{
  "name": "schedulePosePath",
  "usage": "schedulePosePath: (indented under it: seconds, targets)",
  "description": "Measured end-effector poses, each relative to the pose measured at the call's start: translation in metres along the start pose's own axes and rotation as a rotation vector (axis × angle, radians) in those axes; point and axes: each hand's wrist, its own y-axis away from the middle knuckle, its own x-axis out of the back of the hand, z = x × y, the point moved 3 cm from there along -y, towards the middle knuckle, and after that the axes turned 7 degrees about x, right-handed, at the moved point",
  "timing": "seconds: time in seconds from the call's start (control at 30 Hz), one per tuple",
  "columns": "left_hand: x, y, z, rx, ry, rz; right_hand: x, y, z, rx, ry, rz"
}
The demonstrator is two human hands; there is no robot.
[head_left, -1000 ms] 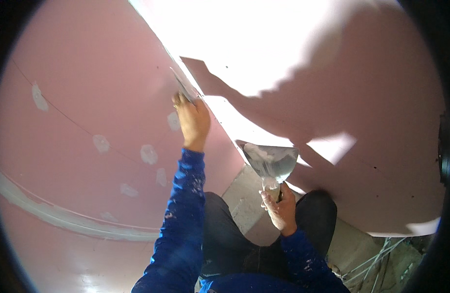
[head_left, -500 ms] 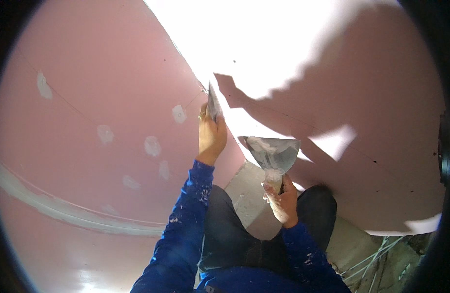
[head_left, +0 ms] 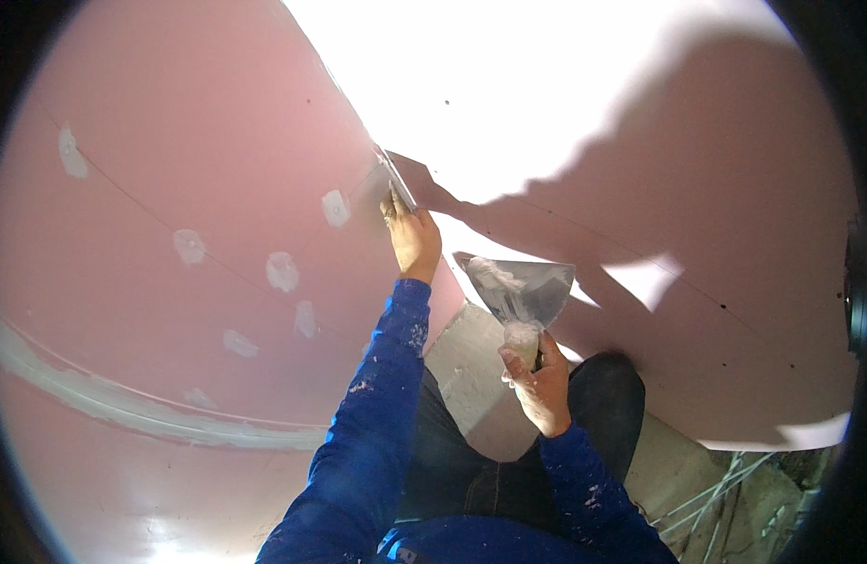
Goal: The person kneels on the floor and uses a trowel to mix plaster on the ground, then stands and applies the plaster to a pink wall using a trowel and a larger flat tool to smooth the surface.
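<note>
My left hand (head_left: 414, 242) is closed on a putty knife (head_left: 399, 179), seen nearly edge-on. Its blade lies at the inside corner where two pink drywall panels meet, and the fingers are stretched along it. The handle is hidden by the hand. Lower and to the right, my right hand (head_left: 544, 383) grips the handle of a broad taping knife (head_left: 546, 287), blade up and fanned out. White joint compound (head_left: 494, 274) sits along the left part of that blade, and more is caked near the handle.
The left pink panel (head_left: 170, 160) carries several white filled spots and a long pale taped seam (head_left: 151, 418). Strong light and my shadow cross the right panel (head_left: 715, 188). A dark round object (head_left: 856, 287) stands at the right edge; thin pale strips (head_left: 720, 493) lie on the floor below.
The putty knife in my left hand has tilted left and now lies along the corner, edge-on. My right hand and the taping knife have barely moved; the view has shifted slightly.
</note>
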Motion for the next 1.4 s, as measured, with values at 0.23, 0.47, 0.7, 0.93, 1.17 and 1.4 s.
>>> schedulePosePath:
  seconds: [0.23,0.47,0.7,0.93,1.17,1.4]
  targets:
    - [-0.013,-0.018,0.012,0.033,-0.179,0.013,0.002,0.0,-0.005,-0.065,-0.035,-0.033]
    - [-0.017,0.017,0.016,-0.015,-0.067,-0.046,0.003,-0.002,-0.001,-0.106,-0.003,-0.021]
    - [0.002,0.025,-0.001,-0.054,-0.068,0.051,0.006,-0.003,0.006,-0.088,0.014,-0.044]
    - [-0.008,-0.009,0.017,-0.029,-0.077,0.002,0.004,-0.002,0.0,-0.073,0.1,-0.01]
    - [0.007,0.032,0.006,-0.128,-0.099,-0.073,0.006,-0.003,0.005,-0.063,0.01,-0.037]
    - [0.013,-0.026,0.05,0.05,-0.147,0.046,0.005,-0.002,0.002,-0.097,0.092,-0.053]
